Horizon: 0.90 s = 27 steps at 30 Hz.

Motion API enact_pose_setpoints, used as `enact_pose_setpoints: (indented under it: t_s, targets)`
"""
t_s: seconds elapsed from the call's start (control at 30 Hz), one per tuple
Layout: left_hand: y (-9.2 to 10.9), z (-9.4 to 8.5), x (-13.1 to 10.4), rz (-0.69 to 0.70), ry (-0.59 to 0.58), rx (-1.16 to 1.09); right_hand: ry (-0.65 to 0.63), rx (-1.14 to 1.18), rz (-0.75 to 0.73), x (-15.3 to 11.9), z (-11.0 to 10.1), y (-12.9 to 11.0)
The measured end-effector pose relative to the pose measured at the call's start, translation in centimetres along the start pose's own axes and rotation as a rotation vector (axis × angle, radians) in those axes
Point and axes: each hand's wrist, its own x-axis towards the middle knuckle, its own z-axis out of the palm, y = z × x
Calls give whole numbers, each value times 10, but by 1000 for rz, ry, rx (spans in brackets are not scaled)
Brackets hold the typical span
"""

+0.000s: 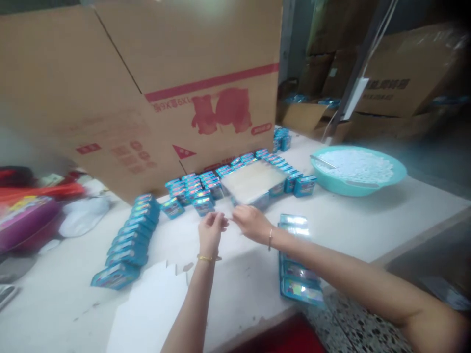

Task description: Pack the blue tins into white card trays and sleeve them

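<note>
Near the middle of the table, my left hand (pixel 213 229) has its fingers drawn together in a pinch. Whatever lies between the fingertips is too small or blurred to make out. Close to its right, my right hand (pixel 253 224) is closed, and what it may hold is hidden. Just beyond my right hand is a flat box (pixel 253 180) with a pale top and bluish sides; I cannot tell whether the hand touches it. Small blue boxes (pixel 203 205) stand behind my hands. Under my right forearm, a row of shiny blue packs (pixel 300 289) lies on the table.
A large cardboard carton (pixel 209 54) stands at the back. More blue boxes (pixel 128 245) line up at left, beside white sheets (pixel 147 309). A turquoise basin (pixel 342 189) with white contents sits at right. A purple item (pixel 33 220) lies far left.
</note>
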Motion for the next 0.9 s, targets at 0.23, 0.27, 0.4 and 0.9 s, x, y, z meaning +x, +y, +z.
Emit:
enact_pose_setpoints:
  t_s: [0.23, 0.27, 0.4, 0.9]
  targets:
    - [-5, -32, -49, -20, -13, -35, -93, 9, -52, -21, 7, -47]
    - [-5, -36, -53, -21, -40, 0, -106, 10, -58, -24, 9, -53]
    - [-6, -51, -70, -8, -19, 33, -93, 153, 16, -37, 12, -77]
    - [19, -61, -115, 211, 8, 212, -254, 1306, 628, -53, -1, -110]
